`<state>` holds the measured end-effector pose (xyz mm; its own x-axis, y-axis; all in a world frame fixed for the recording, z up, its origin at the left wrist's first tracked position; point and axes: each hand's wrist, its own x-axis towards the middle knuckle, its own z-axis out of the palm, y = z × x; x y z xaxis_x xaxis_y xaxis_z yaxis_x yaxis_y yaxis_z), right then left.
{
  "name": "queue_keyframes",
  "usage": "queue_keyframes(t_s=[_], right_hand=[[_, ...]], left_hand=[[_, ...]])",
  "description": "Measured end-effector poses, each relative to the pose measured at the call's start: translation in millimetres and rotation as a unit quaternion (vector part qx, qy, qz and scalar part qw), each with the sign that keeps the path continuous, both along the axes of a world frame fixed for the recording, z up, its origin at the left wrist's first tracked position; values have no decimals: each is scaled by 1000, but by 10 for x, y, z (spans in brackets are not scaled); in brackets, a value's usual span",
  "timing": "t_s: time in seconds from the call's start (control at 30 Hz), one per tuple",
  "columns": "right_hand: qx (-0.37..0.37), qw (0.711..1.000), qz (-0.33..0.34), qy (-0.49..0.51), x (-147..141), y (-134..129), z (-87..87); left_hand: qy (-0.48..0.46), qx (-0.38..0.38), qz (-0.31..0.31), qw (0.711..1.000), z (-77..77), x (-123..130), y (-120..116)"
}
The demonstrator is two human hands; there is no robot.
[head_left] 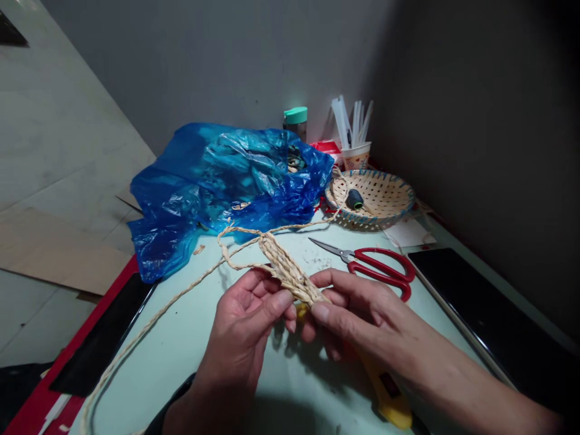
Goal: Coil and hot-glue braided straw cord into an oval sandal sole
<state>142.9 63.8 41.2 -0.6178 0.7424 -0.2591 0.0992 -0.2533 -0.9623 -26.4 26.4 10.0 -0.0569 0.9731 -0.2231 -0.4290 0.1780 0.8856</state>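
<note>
A narrow piece of woven straw cord (286,263) is held up over the table between both hands. My left hand (251,317) pinches its lower left side with thumb and fingers. On the near right end, my right hand (357,311) grips it between thumb and forefinger. A loose twisted straw rope (179,294) loops from the far end of the piece and trails to the lower left. Another strand stretches right toward the basket. Beneath my right forearm lies a yellow-handled tool (392,402), its front part hidden by the hand.
Red-handled scissors (380,266) lie behind my right hand. A woven basket (385,196) holds a dark thread spool (354,199). A blue plastic bag (217,175), a green-lidded bottle (296,118) and a paper cup (356,157) with white sticks stand at the back. Dark panels flank the pale tabletop (181,356).
</note>
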Motion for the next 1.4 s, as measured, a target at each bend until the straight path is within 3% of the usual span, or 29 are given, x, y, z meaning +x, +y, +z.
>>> queue_keyframes(t_s=[0.17,0.33,0.53,0.8,1.07,1.17,1.4], right_hand=[[13,1000,4,-6,-6,-16,-51],[88,994,12,-56,7,-27,-139],[252,955,-29,-153,-5,-74,-196],[309,940,-20,-145,-52,-146,-354],[424,888,-24,-178,-97,-166,-441],[424,888,-32,-176,-107,-181,-433],[363,919,-13,-152,-65,-202,-284]], left_hand=[[52,12,24,998,-28,4,-21],[-1,-5,23,1000,-61,62,-27],[-50,-6,25,998,-97,81,-3],[-27,-48,59,997,-79,82,-17],[-18,-49,107,993,-14,189,-68],[-23,-37,141,989,-3,259,-122],[-24,17,211,977,55,341,-270]])
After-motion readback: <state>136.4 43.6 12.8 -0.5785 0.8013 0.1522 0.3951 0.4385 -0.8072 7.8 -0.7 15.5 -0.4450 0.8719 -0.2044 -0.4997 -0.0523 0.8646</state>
